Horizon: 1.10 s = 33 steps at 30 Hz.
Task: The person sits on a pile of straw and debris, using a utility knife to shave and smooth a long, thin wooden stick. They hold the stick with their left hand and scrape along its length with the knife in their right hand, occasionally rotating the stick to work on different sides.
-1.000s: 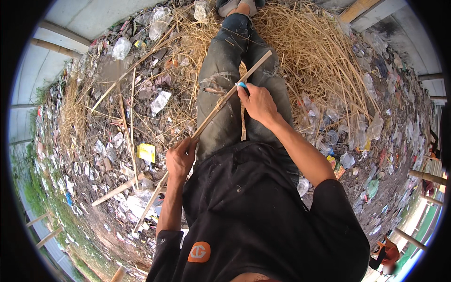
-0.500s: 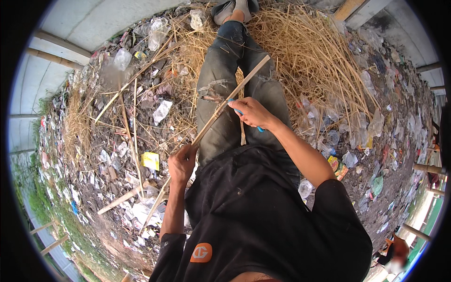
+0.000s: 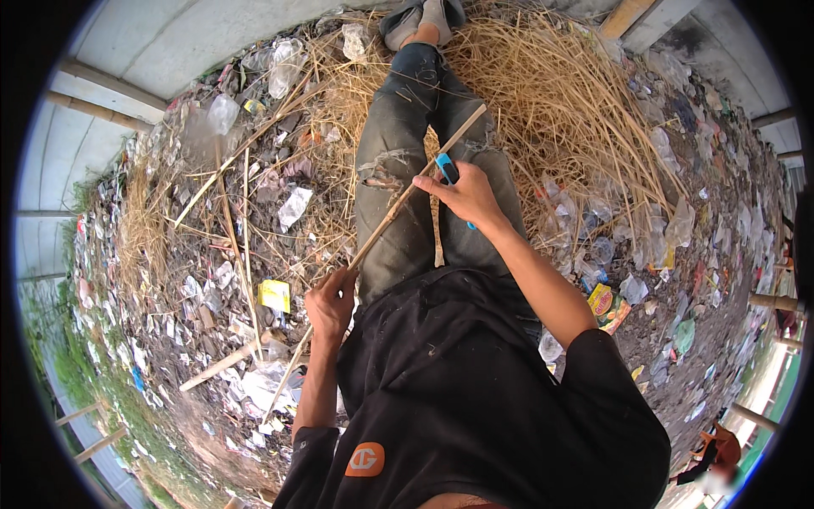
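Stick (image 3: 386, 223) over legs (image 3: 403, 110), poss. cont. under L forearm (image 3: 319, 373); straw (image 3: 560, 102) L & R of shins, litter (image 3: 295, 208) beyond, wall (image 3: 229, 42) past feet (image 3: 401, 34).

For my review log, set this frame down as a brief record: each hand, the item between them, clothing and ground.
Left hand: closed on the pale strip
Left hand position: at the waist
Right hand: grips a blue-and-black tool, beside the strip; working end not clear
Pale strip: slants across the thighs, upper end to the right
Trousers: dark, torn at the left knee
Ground: straw ahead and right; yellow packet among litter, left
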Motion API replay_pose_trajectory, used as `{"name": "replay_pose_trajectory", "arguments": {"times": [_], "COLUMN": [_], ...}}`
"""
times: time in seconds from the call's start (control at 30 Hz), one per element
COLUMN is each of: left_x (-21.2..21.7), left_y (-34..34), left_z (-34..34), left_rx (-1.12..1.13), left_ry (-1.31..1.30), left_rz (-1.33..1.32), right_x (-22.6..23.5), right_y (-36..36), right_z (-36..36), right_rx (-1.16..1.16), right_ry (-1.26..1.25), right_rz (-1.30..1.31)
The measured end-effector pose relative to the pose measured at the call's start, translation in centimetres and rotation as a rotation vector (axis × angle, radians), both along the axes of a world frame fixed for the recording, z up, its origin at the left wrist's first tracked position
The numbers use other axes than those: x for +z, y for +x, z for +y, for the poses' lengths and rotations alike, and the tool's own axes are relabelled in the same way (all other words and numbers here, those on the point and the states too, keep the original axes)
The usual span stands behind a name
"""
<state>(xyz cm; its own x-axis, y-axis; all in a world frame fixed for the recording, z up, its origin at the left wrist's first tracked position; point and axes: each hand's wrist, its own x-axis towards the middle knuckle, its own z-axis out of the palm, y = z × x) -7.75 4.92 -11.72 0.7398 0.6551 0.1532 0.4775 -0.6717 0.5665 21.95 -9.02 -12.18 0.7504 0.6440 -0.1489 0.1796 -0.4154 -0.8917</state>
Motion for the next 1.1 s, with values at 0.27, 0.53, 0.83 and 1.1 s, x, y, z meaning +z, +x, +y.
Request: {"name": "replay_pose_trajectory", "arguments": {"times": [0.27, 0.53, 0.83, 1.1], "left_x": [-0.4, -1.4, -1.4, -0.8], "left_y": [-0.5, -1.1, -2.4, -2.6], "left_z": [0.1, 0.3, 0.9, 0.7], "left_rx": [-0.008, -0.026, -0.145, -0.201], "left_ry": [0.004, 0.035, 0.099, -0.005], "left_rz": [-0.008, -0.042, 0.071, 0.026], "right_x": [-0.4, -1.3, 1.3, 1.7], "right_y": [-0.7, -1.3, 1.2, 5.8], "right_z": [0.5, 0.6, 0.0, -0.5], "right_rx": [0.038, 0.011, -0.043, -0.077], "right_ry": [0.167, 0.176, -0.232, -0.387], "right_rz": [-0.081, -0.130, -0.286, -0.432]}}
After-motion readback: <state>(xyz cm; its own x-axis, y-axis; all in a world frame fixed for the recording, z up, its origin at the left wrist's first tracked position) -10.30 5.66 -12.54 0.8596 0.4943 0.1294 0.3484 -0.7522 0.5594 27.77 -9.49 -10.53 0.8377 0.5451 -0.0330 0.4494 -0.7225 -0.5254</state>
